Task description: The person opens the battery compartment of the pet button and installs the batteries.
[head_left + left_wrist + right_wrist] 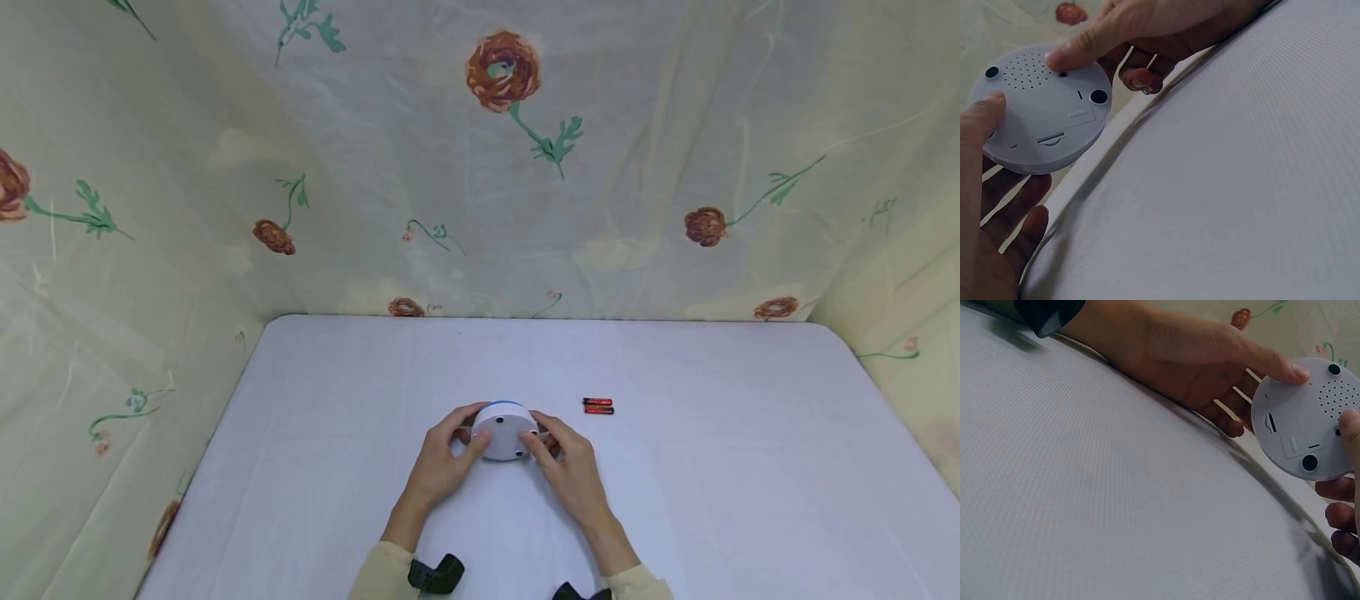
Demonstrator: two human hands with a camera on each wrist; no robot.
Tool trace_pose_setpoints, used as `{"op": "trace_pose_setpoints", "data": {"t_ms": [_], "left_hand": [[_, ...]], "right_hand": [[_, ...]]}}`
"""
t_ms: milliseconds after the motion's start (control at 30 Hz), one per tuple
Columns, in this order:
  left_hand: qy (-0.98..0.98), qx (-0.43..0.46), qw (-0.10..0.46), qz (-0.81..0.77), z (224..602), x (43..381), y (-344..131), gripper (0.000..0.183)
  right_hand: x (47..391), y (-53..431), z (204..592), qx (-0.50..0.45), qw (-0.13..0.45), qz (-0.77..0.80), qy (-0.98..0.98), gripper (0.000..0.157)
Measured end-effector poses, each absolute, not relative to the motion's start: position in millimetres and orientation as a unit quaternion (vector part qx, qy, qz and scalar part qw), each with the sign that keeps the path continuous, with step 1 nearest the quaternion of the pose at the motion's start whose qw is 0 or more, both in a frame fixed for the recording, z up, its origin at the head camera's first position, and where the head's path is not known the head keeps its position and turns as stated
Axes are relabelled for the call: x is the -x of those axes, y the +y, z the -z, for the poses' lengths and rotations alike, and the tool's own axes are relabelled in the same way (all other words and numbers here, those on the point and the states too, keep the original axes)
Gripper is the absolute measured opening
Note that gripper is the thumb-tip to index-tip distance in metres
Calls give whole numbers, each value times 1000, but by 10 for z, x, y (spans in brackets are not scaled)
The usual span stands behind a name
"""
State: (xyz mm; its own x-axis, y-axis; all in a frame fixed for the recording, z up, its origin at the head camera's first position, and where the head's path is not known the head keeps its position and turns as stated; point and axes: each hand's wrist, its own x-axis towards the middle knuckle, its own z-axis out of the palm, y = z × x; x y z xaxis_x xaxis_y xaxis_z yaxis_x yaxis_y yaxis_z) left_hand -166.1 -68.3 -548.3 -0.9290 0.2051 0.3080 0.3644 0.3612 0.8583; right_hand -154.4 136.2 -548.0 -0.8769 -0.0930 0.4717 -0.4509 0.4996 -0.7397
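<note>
The person's left hand (441, 460) and right hand (572, 468) pinch one round device (505, 437) between fingers, underside facing the person; right of the device, two batteries (598, 409) lie lengthwise left-to-right.

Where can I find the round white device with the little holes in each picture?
Head: just below centre, the round white device sits between left hand and right hand.
Left wrist: upper left, the round white device.
Right wrist: upper right, the round white device, against the picture's edge.
Shared landmark: flowered fabric in the background.
</note>
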Motion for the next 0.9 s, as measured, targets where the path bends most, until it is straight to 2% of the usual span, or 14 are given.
{"op": "trace_pose_setpoints", "data": {"t_ms": [433,733,900], "left_hand": [[-817,135,75,556,5492,1680,-677,37],[-789,89,72,604,5511,1695,-689,38],[-783,71,70,614,5519,1696,-662,36]], "right_hand": [[1580,1356,5480,-150,182,-491,-839,32],[1556,1323,5452,-134,123,-530,-829,37],[1490,1325,5340,-156,82,-542,-822,44]]}}
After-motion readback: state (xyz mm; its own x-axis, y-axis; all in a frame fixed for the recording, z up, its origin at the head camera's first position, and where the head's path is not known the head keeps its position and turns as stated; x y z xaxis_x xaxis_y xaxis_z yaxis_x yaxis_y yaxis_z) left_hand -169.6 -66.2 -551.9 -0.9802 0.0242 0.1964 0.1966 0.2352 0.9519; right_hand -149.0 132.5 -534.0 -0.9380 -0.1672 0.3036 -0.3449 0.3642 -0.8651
